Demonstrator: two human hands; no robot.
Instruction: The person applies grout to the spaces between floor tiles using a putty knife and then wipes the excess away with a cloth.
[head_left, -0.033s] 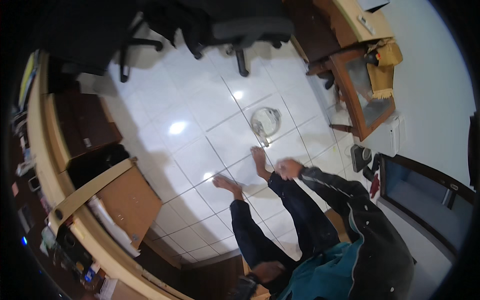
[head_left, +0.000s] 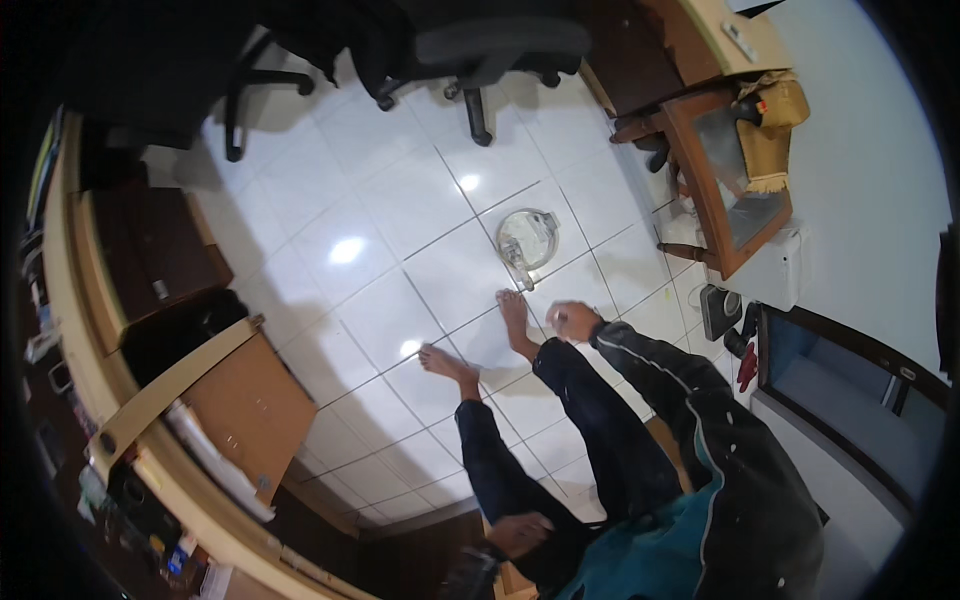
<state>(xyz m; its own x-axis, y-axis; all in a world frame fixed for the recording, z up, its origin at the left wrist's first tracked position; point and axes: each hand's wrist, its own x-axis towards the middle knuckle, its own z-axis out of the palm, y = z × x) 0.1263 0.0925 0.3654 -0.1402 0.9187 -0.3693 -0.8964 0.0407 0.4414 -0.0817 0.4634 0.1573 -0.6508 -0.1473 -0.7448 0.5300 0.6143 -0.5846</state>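
A round, pale object with a silvery rim (head_left: 530, 238) is seen on the glossy white tiled floor (head_left: 380, 245), just above the centre of the frame, near the toes of a bare right foot (head_left: 513, 320). Right of centre, the right hand (head_left: 573, 322) is held near the dark-trousered knee (head_left: 558, 360), its fingers curled inward; whether anything is gripped by them cannot be told. At the bottom centre, the left hand (head_left: 520, 534) is seen over the left thigh, but whether its fingers are spread or closed cannot be told. A brown wooden frame with a grey panel (head_left: 690, 150) is placed at the upper right
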